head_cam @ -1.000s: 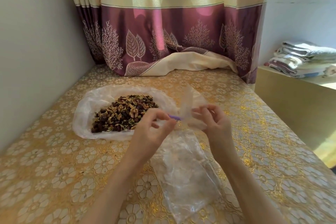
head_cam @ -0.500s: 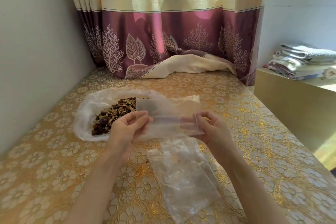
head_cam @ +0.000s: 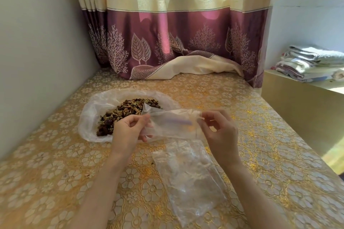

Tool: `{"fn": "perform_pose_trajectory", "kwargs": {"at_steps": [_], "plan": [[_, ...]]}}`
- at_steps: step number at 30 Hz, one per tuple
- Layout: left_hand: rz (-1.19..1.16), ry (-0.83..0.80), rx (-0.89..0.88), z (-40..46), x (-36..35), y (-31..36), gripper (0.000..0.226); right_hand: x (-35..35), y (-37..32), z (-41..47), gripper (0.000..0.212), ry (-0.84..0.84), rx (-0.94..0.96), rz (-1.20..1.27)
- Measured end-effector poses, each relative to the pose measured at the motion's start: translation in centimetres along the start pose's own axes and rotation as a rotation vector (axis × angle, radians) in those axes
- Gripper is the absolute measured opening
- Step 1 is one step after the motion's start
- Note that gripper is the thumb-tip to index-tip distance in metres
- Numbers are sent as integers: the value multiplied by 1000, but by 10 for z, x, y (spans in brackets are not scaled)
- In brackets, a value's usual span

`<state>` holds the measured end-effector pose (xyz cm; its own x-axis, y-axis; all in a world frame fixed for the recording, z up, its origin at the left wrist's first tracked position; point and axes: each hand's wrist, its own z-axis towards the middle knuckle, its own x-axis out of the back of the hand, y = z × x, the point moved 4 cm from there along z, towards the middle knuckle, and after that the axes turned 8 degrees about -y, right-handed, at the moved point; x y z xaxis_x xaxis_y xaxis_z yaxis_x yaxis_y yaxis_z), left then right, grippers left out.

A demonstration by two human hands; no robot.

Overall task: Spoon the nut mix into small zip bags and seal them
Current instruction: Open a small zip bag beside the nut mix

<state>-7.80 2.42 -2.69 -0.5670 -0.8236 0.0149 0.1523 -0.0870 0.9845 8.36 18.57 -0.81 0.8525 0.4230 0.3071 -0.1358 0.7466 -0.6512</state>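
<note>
Left hand: the left hand (head_cam: 128,132) pinched one end of a small zip bag (head_cam: 171,124), fingers curled round the film.
Right hand: the right hand (head_cam: 219,134) pinched the bag's other end between thumb and fingertips, the remaining fingers bent.
Zip bag: it was held clear of the table (head_cam: 55,182), stretched sideways between both hands, with its purple zip strip (head_cam: 178,121) running lengthwise; it looked empty.
Nut mix: the nut mix (head_cam: 128,113) lay heaped on an open plastic sheet (head_cam: 93,111) toward the table's far left edge, just behind the left hand.
Spare bags: a flat stack of clear bags (head_cam: 188,176) lay near the table's front edge, between the forearms.
Spoon: none was visible.
Step in hand: probably opening the bag's mouth.
Doing it well: each hand should take one lip beside the zip and peel them apart gently, since thin film clings and tears; keeping the mouth near the heap would limit spills.
</note>
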Motion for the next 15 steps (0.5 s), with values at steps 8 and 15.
{"fn": "perform_pose_trajectory", "kwargs": {"at_steps": [8, 15], "plan": [[29, 0, 25, 0, 0, -1, 36, -11, 3, -4, 15, -205, -72, 249], [69, 6, 0, 1, 10, 4, 46, -17, 7, -4, 28, -414, -244, 461]]}}
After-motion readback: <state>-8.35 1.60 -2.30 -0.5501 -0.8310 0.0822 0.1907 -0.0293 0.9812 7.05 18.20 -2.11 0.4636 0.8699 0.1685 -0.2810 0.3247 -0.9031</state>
